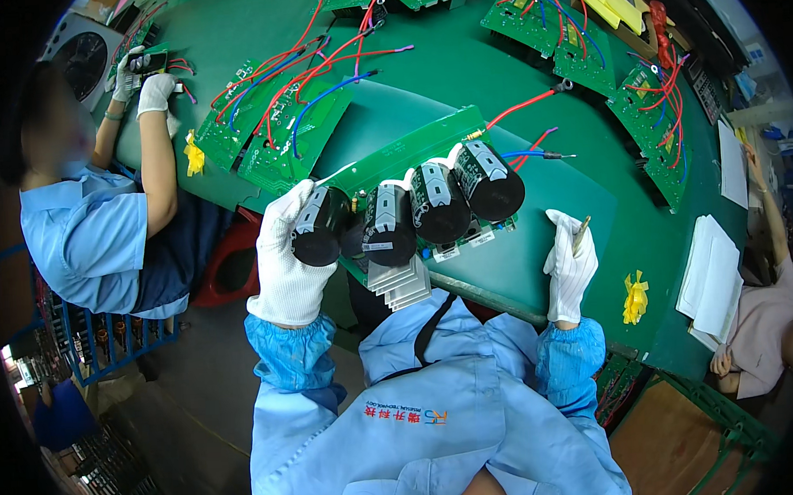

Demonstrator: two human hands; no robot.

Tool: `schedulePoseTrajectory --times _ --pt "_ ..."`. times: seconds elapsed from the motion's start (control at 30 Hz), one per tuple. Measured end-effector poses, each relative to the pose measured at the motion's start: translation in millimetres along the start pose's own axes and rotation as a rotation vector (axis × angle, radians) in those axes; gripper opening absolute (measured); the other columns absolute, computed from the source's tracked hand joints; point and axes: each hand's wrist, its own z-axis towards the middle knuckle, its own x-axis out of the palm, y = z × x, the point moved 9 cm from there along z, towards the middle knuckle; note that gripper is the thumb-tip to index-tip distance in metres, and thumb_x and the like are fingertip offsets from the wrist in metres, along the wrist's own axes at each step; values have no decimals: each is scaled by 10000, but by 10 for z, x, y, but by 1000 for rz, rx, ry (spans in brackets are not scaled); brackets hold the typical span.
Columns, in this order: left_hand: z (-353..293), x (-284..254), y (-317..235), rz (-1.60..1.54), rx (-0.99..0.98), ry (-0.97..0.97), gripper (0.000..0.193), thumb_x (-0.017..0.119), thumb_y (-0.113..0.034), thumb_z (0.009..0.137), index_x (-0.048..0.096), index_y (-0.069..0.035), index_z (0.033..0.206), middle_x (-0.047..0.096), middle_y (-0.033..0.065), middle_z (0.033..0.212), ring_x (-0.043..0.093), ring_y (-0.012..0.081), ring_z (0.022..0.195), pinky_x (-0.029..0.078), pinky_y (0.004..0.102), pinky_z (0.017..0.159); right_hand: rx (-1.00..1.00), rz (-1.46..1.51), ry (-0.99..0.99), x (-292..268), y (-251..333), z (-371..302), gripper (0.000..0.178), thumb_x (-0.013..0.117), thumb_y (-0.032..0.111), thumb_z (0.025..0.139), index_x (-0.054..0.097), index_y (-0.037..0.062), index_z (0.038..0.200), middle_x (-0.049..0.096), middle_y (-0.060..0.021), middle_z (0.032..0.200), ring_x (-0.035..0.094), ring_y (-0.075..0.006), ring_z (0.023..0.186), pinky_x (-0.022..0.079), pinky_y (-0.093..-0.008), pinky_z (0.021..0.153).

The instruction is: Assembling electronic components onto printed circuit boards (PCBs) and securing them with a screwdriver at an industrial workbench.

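My gloved left hand [284,270] grips the left end of a green circuit board [410,147], which is tilted up above the table's near edge. Several large black capacitors [491,188] stand out from the board toward me, with white glue at their bases. A finned metal heat sink [402,284] hangs at its lower edge. From the board's far right corner run a red wire [519,111] and shorter blue and red leads. To the right, apart from the board, my gloved right hand [569,273] is closed around a thin brownish stick-like tool [582,228]; its exact kind is unclear.
Wired circuit boards [299,132] lie on the green table [459,54] at far left, with more boards [652,130] at right. Yellow scraps [635,297] and white papers [713,273] lie at right. A co-worker [103,216] handles another board at left; another person [762,320] is at right.
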Motion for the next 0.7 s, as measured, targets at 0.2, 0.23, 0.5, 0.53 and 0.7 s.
schedulePoseTrajectory --times 0.2,0.23,0.5,0.53,0.7 --pt "13 18 -138 57 36 -6 536 737 119 835 546 -3 1320 630 124 1275 634 208 1194 523 367 1058 -21 -10 -7 -5 -7 2 207 608 141 1022 714 6 1138 704 -29 865 443 -61 462 379 -257 460" --pt "11 20 -148 50 36 -4 539 737 121 832 546 -4 1321 627 124 1280 632 210 1197 520 369 1063 -25 -14 -3 -4 -14 4 208 607 143 1023 714 7 1139 708 -29 872 442 -61 462 379 -257 460" --pt "17 80 -214 106 66 33 566 735 142 806 544 -4 1318 611 127 1307 613 224 1233 499 381 1089 -21 -1 -12 -12 3 4 198 609 134 1020 716 10 1132 714 -33 882 444 -62 458 381 -257 462" --pt "16 84 -208 75 66 25 572 734 147 803 544 -4 1321 612 128 1308 612 226 1236 500 381 1087 -29 4 -15 -18 -3 9 196 610 133 1020 716 10 1131 713 -33 881 445 -62 458 381 -257 462" --pt "36 95 -245 -21 87 36 546 698 151 838 550 -7 1339 611 123 1323 605 231 1248 499 393 1083 -27 4 -2 -13 -3 15 193 613 132 1018 715 9 1126 708 -31 872 450 -59 463 381 -255 465"
